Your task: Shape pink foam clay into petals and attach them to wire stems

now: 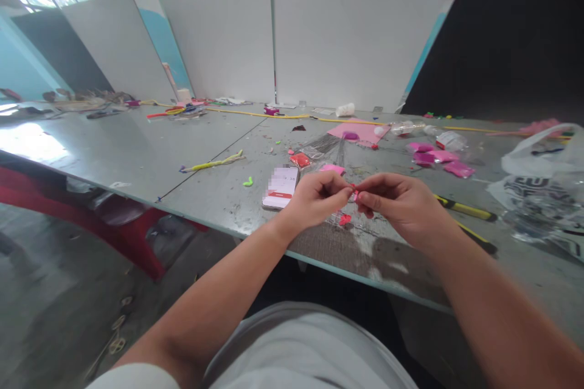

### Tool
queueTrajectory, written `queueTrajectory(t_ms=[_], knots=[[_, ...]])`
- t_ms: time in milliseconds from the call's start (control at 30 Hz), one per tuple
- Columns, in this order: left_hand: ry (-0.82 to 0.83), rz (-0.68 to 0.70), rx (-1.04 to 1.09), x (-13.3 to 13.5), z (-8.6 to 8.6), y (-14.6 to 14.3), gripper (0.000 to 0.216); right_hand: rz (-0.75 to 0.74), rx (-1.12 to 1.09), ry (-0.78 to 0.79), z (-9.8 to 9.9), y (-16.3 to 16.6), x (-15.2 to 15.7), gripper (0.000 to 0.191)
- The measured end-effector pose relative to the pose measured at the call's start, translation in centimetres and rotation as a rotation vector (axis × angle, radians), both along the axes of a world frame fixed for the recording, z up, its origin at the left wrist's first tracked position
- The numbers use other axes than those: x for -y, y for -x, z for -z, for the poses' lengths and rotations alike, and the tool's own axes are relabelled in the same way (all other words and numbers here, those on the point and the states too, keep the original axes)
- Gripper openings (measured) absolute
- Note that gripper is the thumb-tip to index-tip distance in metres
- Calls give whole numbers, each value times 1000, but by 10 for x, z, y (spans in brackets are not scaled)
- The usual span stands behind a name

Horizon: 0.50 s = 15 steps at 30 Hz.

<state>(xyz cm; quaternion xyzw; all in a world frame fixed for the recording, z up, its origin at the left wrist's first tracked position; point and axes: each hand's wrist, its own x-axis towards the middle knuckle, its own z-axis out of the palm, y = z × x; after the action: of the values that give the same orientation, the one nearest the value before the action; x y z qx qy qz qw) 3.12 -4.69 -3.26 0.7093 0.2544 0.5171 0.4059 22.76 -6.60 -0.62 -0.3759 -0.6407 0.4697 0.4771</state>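
Note:
Both my hands are raised close together over the near edge of the grey table [228,194]. Thumb and fingers of my left hand [322,196] pinch a small red-pink piece of soft clay [355,192]. My right hand [401,202] grips the same piece from the other side, its fingers curled in. The piece is partly hidden by my fingertips. Below it, a red clay bit [345,219] rests among thin wires on the table. Left of my left hand lies a phone [277,194] with a lit screen. Behind it are a red clay packet [300,160] and a pink packet [332,168].
Yellow-and-black cutters [469,208] lie right of my right hand, beside a white plastic bag [533,176]. Pink and magenta packets [440,157] sit farther back. A pink sheet [351,127], a twisted yellow cord [219,161] and a green bit [247,182] are also on the table.

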Motion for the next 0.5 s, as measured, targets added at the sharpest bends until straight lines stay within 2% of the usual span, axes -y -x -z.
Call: queueTrajectory(t_ms=[200, 333, 500], knots=[[39, -21, 27, 2, -5, 8, 31, -34, -126, 34, -6, 3, 7, 35], [-33, 7, -294, 3, -6, 37, 23, 10, -108, 21, -10, 3, 11, 39], [-218, -92, -727, 5, -2, 70, 16, 25, -52, 6, -9, 6, 9, 42]])
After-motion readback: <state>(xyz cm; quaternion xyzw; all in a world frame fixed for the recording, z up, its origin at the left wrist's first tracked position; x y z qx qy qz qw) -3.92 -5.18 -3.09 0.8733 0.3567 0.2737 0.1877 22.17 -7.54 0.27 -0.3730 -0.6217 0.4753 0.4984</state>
